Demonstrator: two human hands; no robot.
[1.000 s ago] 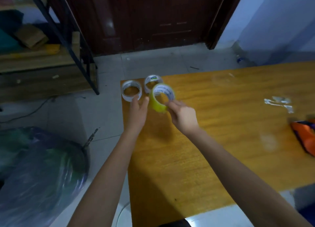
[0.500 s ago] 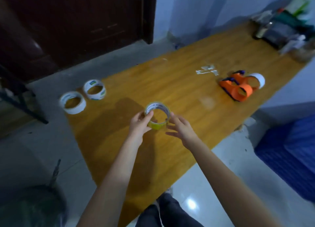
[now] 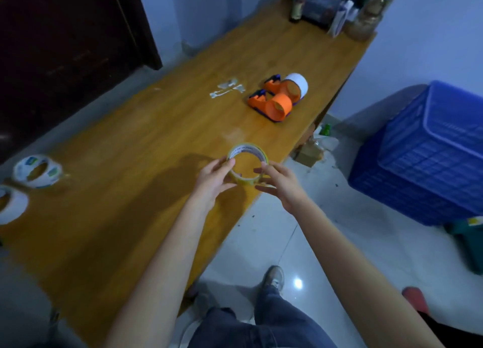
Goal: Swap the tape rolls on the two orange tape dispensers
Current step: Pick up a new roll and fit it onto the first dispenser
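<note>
Yellow tape roll: held above the near right edge of the wooden table, pinched between both hands.
Left hand: fingers closed on the roll's left rim.
Right hand: fingertips closed on the roll's right rim.
Orange tape dispensers: lying side by side further along the table, well apart from the hands; the far one seems to carry a white roll.
Spare rolls: two seen at the left edge, blurred.
Blue crate: on the floor at right.
</note>
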